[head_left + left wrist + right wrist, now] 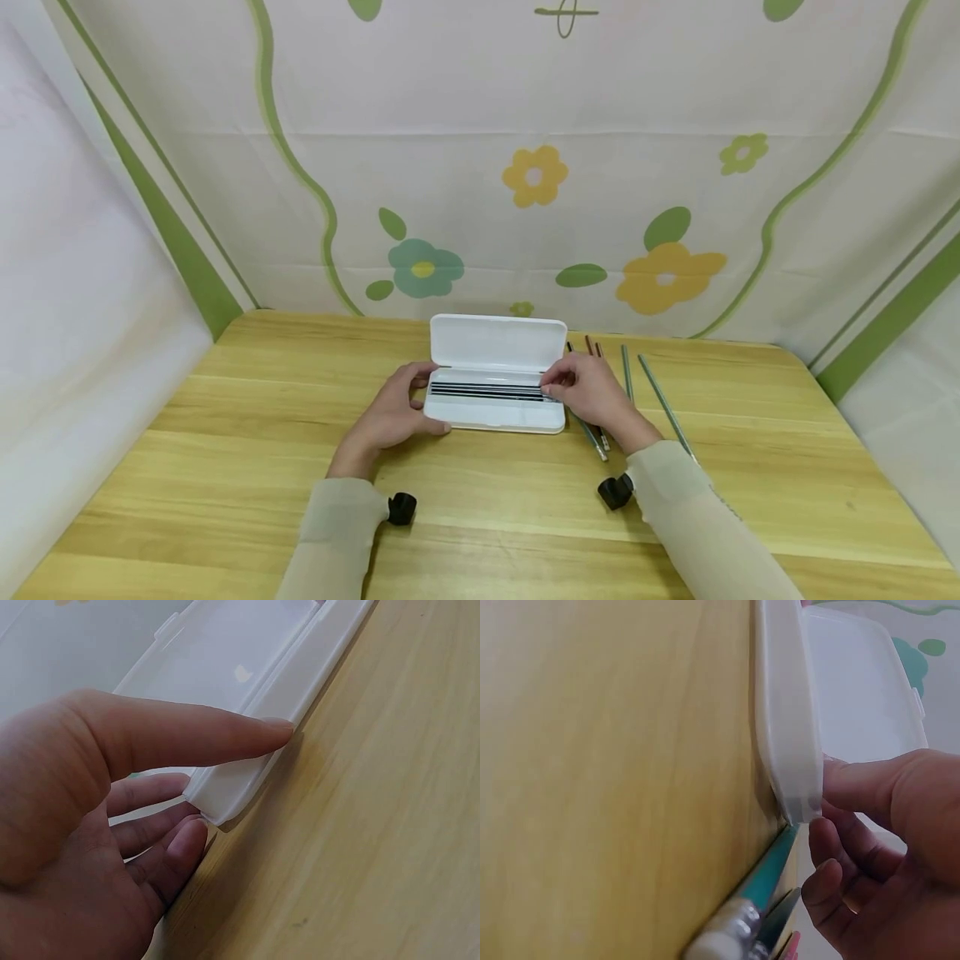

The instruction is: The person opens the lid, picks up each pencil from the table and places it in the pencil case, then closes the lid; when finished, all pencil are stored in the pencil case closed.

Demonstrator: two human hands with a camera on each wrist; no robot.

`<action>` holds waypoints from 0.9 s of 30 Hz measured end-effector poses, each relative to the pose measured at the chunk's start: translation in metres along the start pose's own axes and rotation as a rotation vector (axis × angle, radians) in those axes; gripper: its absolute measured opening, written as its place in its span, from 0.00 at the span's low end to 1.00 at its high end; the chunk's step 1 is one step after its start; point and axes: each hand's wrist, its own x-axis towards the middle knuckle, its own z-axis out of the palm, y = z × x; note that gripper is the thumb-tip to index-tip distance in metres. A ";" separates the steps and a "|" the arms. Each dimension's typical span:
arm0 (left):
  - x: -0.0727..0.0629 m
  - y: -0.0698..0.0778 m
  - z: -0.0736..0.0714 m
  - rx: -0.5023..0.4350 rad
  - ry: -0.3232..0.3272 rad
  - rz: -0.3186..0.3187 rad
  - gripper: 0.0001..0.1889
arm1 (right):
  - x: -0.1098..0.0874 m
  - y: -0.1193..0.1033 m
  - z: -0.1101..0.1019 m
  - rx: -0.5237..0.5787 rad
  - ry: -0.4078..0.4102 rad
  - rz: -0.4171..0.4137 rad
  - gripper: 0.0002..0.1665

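Observation:
A white plastic pencil case (495, 418) lies on the table with its lid (498, 342) raised toward the back. Several dark pencils (480, 391) lie side by side along its tray. My left hand (386, 412) holds the case's left end, its thumb along the front edge and its other fingers round the end and back. At the right end, my right hand (592, 390) reaches over the rim and pinches the tip of a dark pencil between thumb and forefinger. In the right wrist view the case wall (791, 712) hides that pencil.
Beside the case's right end, partly under my right hand, lie several loose pencils, among them a teal one (769, 874) with a white eraser. Farther right are two long green pencils (663, 402). A flowered cloth (465, 192) hangs behind the wooden table (480, 517).

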 end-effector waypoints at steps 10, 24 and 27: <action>0.000 0.000 0.000 -0.008 0.001 -0.012 0.49 | 0.001 0.000 0.004 -0.044 0.018 -0.004 0.03; 0.000 0.000 0.000 -0.001 -0.002 -0.014 0.49 | 0.000 -0.004 0.004 -0.092 -0.011 0.006 0.05; -0.001 0.000 0.000 0.001 0.001 -0.016 0.49 | -0.001 -0.005 0.004 -0.095 -0.016 0.008 0.05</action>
